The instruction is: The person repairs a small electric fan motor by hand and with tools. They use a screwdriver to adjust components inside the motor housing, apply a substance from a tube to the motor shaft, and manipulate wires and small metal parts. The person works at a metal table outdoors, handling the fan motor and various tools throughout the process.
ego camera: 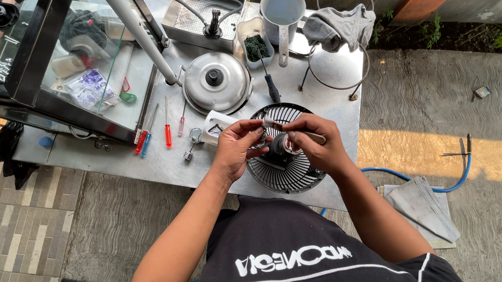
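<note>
A black fan guard (291, 174) with a motor hub (280, 147) at its middle lies at the front edge of a steel table (112, 160). My left hand (236, 148) pinches a small white part against the hub. My right hand (316, 144) is closed around a thin wooden-handled tool (315, 136) whose tip sits at the hub. Both hands hover over the guard, fingers nearly touching.
Several screwdrivers (167, 130) lie left of the guard. Behind it are a metal pot lid (216, 82), a container of dark granules (254, 47), a white jug (280, 12), a grey rag (338, 28) on a wire ring. A glass display case (65, 61) stands left. A blue hose (451, 180) lies on the ground.
</note>
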